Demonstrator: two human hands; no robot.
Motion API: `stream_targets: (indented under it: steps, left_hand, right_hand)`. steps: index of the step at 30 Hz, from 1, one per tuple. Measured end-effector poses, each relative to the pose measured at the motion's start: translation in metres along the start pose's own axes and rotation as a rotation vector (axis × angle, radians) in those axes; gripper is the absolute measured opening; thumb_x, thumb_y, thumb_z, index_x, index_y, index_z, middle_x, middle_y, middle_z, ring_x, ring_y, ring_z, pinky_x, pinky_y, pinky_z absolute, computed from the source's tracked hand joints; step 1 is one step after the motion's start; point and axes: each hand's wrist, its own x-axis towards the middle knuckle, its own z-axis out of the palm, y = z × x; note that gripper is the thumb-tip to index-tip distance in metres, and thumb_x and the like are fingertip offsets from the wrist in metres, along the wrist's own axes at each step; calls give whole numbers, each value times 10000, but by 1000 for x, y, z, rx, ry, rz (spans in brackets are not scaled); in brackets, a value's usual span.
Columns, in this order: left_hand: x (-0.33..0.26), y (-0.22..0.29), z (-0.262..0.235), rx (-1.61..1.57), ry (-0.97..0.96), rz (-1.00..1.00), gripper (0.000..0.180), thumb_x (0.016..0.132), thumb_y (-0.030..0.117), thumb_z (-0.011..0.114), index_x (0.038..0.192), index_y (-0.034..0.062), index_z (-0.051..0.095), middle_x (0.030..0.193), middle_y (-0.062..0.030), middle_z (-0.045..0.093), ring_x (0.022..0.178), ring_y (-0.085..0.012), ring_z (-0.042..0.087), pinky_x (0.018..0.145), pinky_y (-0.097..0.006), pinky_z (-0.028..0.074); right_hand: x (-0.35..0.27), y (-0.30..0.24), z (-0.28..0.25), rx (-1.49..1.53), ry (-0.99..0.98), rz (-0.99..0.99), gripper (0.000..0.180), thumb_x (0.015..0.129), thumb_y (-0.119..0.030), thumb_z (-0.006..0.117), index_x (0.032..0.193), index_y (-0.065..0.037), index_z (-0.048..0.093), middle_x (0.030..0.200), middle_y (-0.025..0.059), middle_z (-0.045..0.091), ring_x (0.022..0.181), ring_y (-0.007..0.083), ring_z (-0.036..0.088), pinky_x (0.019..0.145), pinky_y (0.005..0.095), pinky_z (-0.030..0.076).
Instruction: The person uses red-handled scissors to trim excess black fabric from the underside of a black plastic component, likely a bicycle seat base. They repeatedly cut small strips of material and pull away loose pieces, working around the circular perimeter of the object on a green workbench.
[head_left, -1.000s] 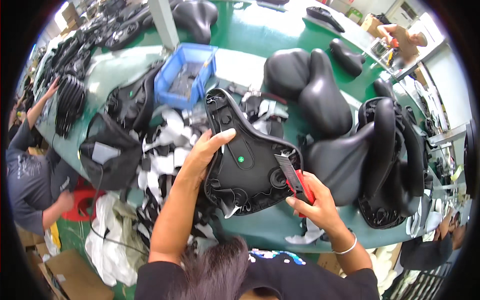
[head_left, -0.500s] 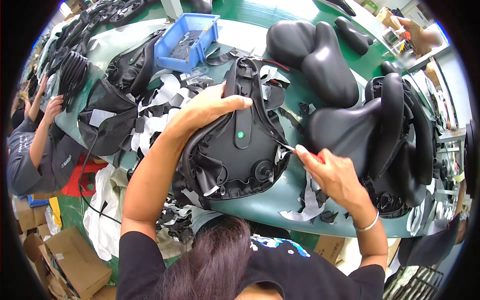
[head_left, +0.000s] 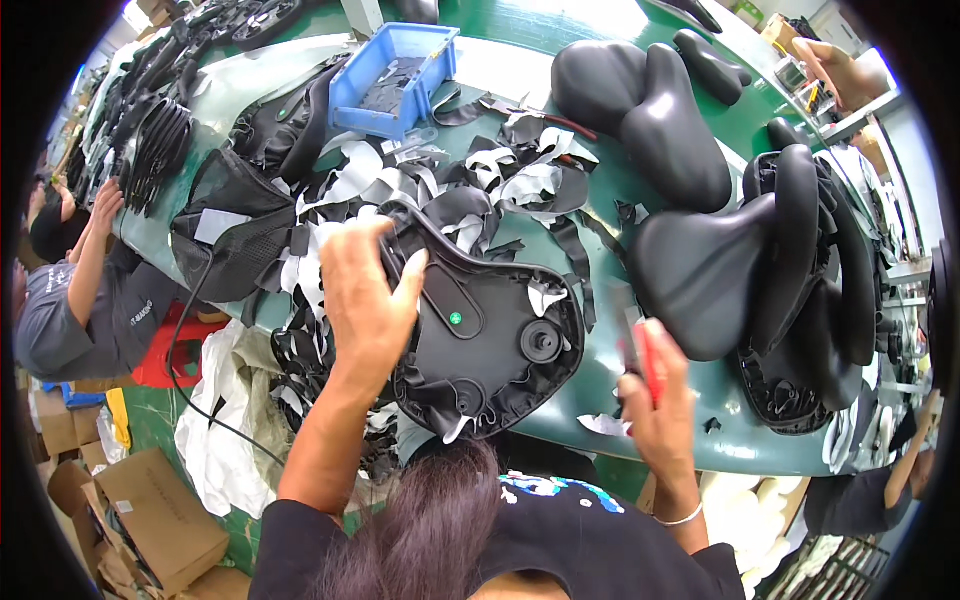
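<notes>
Clamping the narrow end of a black bike seat [head_left: 492, 318] at the near edge of the tabletop [head_left: 752, 443], the left hand [head_left: 362, 295] is holding it underside up, while the right hand [head_left: 662, 412] is gripping a red-handled knife [head_left: 652, 362] near the seat's wide end.

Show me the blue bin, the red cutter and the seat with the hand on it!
Blue bin [head_left: 370, 122], head view: on its near wall.
Red cutter [head_left: 653, 370], head view: on its handle.
Held seat [head_left: 472, 352], head view: on its flat underside.
</notes>
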Motion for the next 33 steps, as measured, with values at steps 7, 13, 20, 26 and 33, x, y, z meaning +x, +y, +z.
stream_targets:
  steps: [7, 13, 20, 26, 33]
  left_hand:
    - [8, 76, 18, -30, -497, 293, 366, 818, 379, 656, 712, 38, 580, 712, -127, 601, 767, -268, 589, 707, -376, 444]
    - [7, 48, 9, -455, -835, 214, 257, 761, 239, 586, 614, 30, 601, 666, -88, 560, 838, -232, 501, 827, -377, 345]
    - [10, 31, 11, -1121, -903, -83, 238, 734, 206, 597, 564, 39, 595, 573, -49, 504, 730, -187, 453, 805, -328, 351]
    - [23, 26, 7, -1416, -647, -720, 448, 966, 365, 455, 767, 20, 658, 684, -76, 625, 699, -179, 543, 740, -252, 422]
    - [16, 85, 11, 27, -719, 169, 533, 883, 489, 538, 601, 43, 616, 597, -137, 602, 628, -321, 632, 570, -393, 472]
  right_hand:
    - [5, -2, -1, 105, 79, 40, 528, 890, -103, 622, 1361, -13, 400, 1136, 194, 644, 867, 314, 692, 738, 347, 532]
    - [26, 7, -5, -205, -93, -174, 559, 816, -103, 682, 1339, -71, 488, 902, 111, 672, 659, 253, 634, 593, 321, 493]
    - [52, -19, -5, -670, -296, -286, 577, 816, -150, 675, 1359, -229, 495, 619, 59, 459, 473, 224, 507, 444, 355, 397]
    - [4, -23, -9, -602, -381, 19, 610, 794, -113, 695, 1363, -162, 481, 755, 107, 594, 553, 290, 558, 501, 382, 438]
    - [21, -16, -17, -21, -23, 55, 528, 861, -16, 621, 1355, -28, 436, 1137, 176, 656, 785, 197, 681, 716, 297, 519]
